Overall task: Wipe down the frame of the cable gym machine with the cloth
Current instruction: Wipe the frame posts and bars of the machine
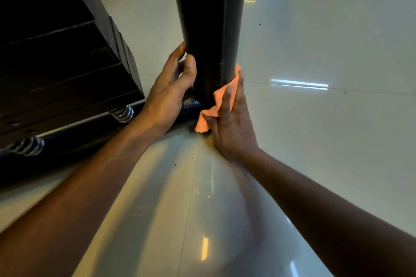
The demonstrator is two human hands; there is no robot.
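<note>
The black frame post point(207, 29) stands upright, its long axis running straight up from the pale tiled floor point(315, 119) beside the weight stack point(56, 63). The left hand point(171, 92) grips the post near its base, fingers curled round it. The right hand point(229, 119) presses the orange cloth point(216, 105) flat against the post's lower right side, fingers straight and together.

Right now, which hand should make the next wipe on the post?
Right. The right hand already presses the orange cloth against the black post near its base; the left hand only steadies the post, no cloth.
</note>
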